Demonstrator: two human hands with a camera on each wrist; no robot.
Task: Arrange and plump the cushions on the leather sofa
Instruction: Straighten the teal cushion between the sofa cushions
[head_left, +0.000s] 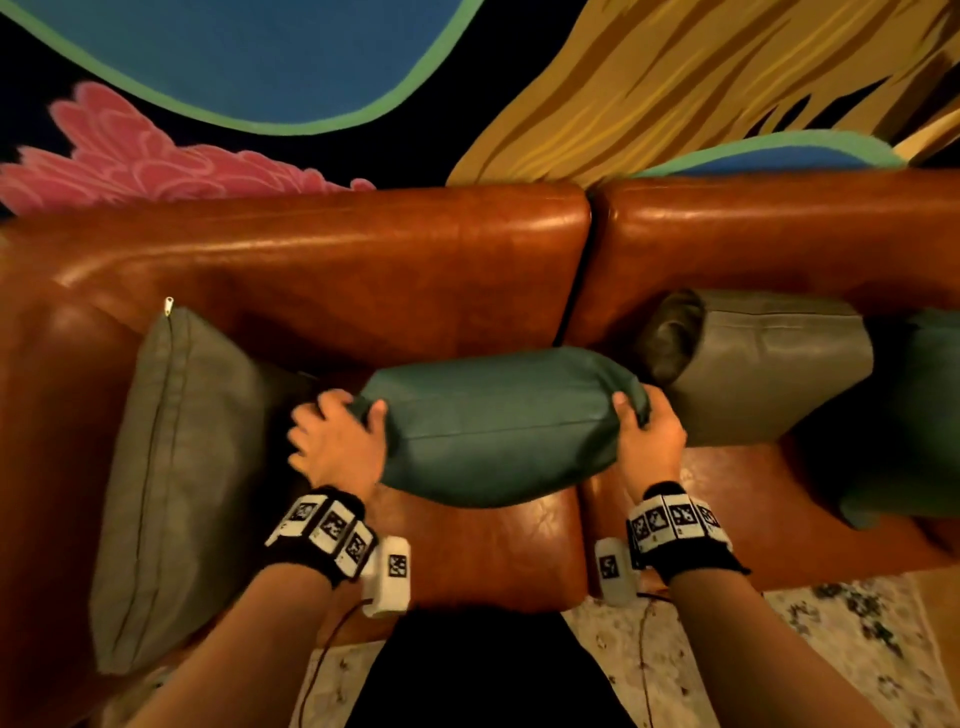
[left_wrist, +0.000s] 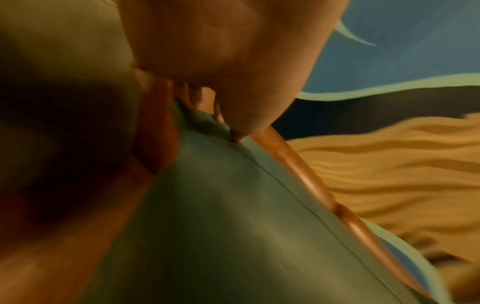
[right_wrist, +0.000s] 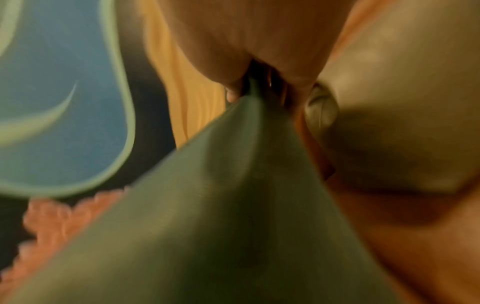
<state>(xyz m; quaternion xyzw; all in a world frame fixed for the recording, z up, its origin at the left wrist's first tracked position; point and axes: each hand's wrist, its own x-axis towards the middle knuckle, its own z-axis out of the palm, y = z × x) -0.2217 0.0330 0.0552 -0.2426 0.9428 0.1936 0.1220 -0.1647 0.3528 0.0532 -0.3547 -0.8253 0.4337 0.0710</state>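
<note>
You're mid-plump: left hand (head_left: 335, 441) and right hand (head_left: 649, 436) grip the teal cushion (head_left: 498, 426) ends above the sofa (head_left: 322, 249) seat; next, set it against the backrest

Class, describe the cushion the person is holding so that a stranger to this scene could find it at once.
Start at the brown leather sofa below the painted wall. Over its seat, near the gap between the two back sections, the left hand and right hand grip the ends of a teal leather cushion. Its grey-green neighbours rest untouched on either side.
</note>
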